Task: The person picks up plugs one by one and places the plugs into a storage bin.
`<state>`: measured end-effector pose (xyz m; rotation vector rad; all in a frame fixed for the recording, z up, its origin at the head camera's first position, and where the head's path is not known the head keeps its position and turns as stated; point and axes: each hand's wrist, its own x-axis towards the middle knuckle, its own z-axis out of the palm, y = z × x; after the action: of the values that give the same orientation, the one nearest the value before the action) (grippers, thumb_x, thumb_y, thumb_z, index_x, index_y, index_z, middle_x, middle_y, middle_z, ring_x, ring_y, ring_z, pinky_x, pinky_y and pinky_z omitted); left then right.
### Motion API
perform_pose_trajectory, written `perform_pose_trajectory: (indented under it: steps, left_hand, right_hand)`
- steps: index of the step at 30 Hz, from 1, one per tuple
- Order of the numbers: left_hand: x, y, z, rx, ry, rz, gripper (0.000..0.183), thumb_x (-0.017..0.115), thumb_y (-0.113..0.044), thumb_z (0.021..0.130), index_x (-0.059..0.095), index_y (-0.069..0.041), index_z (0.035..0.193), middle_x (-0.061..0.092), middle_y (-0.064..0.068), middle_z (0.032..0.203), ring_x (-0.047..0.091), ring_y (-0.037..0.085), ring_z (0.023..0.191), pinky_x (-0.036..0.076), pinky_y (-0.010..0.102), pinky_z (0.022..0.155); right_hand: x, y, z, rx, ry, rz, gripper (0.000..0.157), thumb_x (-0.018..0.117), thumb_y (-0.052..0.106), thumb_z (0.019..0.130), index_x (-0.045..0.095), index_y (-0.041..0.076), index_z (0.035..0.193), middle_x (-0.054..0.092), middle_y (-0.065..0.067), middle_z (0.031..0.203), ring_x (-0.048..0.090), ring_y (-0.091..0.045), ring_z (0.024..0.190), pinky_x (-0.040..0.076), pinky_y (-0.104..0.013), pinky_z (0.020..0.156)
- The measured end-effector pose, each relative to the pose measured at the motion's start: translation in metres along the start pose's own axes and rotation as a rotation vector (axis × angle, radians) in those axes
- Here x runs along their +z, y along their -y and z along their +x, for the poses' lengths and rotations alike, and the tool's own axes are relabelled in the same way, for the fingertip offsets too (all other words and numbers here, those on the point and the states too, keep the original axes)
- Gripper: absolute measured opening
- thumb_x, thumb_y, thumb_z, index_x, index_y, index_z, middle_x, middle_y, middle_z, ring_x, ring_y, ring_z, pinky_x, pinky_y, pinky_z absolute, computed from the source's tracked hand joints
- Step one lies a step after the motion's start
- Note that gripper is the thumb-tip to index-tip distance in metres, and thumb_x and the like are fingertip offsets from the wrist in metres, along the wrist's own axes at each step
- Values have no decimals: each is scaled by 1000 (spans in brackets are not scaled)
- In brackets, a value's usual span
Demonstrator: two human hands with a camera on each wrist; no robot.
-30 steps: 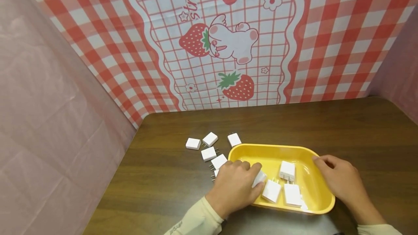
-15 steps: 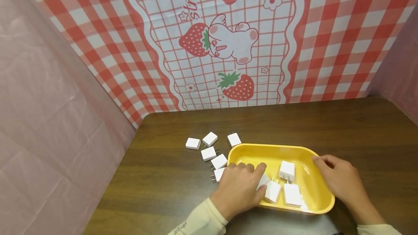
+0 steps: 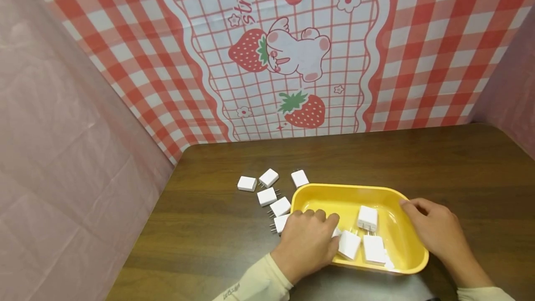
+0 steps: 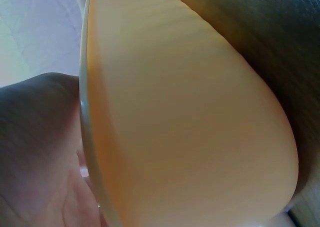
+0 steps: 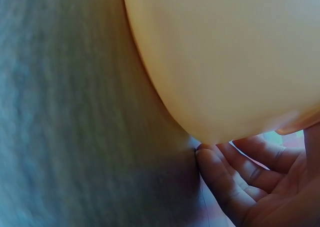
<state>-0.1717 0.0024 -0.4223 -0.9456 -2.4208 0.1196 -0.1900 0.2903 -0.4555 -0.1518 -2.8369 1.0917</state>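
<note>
Pinching white, boxy plug adapter [image 3: 336, 232] between thumb and finger of left hand [image 3: 308, 241], inside yellow, rounded-rectangular plastic tray [image 3: 347, 194]; clamping tray's right end between thumb and fingers of right hand [image 3: 438, 227].

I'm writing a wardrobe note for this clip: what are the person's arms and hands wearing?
The left sleeve is pale cream-yellow, ending at the wrist, with small dark lettering too small to read. The right sleeve, barely in the head view, is a similar pale colour. The left hand and right hand show no gloves.
</note>
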Motion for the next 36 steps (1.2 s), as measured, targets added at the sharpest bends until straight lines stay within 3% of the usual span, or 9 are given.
perform_pose_trajectory:
  steps: [9, 15, 19, 28, 36]
  left_hand:
    - [-2, 8, 2, -15, -42, -38, 22, 69, -42, 85, 61, -21, 83, 54, -7, 67, 55, 12, 55, 33, 27, 44]
    - [-6, 30, 3, -72, -83, -157, 24, 70, -35, 87, 72, -18, 104, 62, -6, 77, 60, 12, 60, 44, 28, 48]
    - [-8, 46, 1, -133, -80, -180, 29, 70, -34, 88, 73, -17, 111, 67, -3, 85, 64, 15, 67, 50, 32, 58]
    - [-3, 81, -14, -278, -80, -166, 24, 70, -33, 88, 74, -17, 105, 71, 0, 90, 66, 21, 67, 52, 38, 57]
    - [5, 115, -34, -430, -46, -103, 17, 72, -29, 85, 74, -14, 93, 70, 2, 76, 65, 27, 62, 49, 45, 62]
  right_hand:
    - [-1, -2, 0, 3, 5, -7, 50, 46, 46, 103, 72, 3, 112, 70, -19, 103, 58, -23, 77, 40, -36, 66]
    - [0, -3, 0, 6, 3, -8, 50, 47, 46, 103, 73, 4, 111, 70, -19, 103, 58, -23, 77, 40, -36, 66]
    - [-1, -3, 0, 5, 2, -14, 50, 47, 46, 103, 73, 4, 112, 70, -20, 104, 58, -24, 79, 40, -36, 67]
    - [-4, -3, 2, 17, 20, -17, 53, 45, 47, 103, 72, 3, 114, 69, -21, 107, 59, -24, 80, 41, -36, 66]
    - [-1, 0, 1, 16, 24, -10, 52, 45, 47, 103, 72, 4, 113, 70, -17, 103, 58, -21, 77, 41, -35, 65]
